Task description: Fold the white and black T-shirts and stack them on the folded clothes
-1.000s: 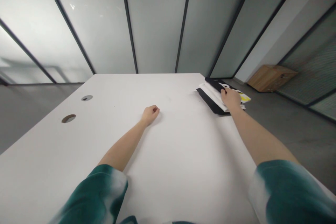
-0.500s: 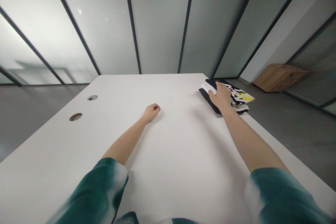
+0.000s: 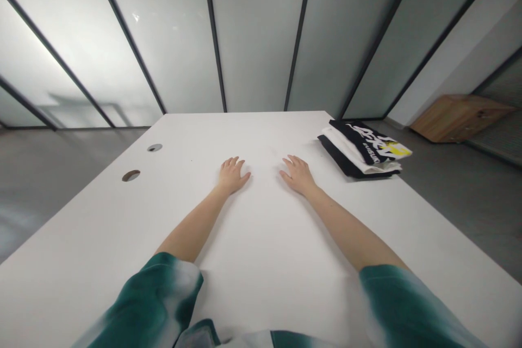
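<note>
Both of my hands lie flat on a white table [image 3: 261, 261], palms down and fingers spread. My left hand [image 3: 231, 174] rests near the table's middle and holds nothing. My right hand [image 3: 298, 174] lies a short way to its right, also with nothing in it. A stack of folded clothes [image 3: 364, 148], black and white with a yellow print on top, sits at the table's far right edge, apart from my right hand. My sleeves are green and white.
Two round cable holes [image 3: 131, 175] sit in the table's left part. Frosted glass panels with dark frames stand behind the table. A wooden cabinet [image 3: 459, 117] stands on the grey floor at the far right.
My right hand has let go of the folded clothes and moved left onto the bare table. My left hand has opened from a loose fist to flat fingers.
</note>
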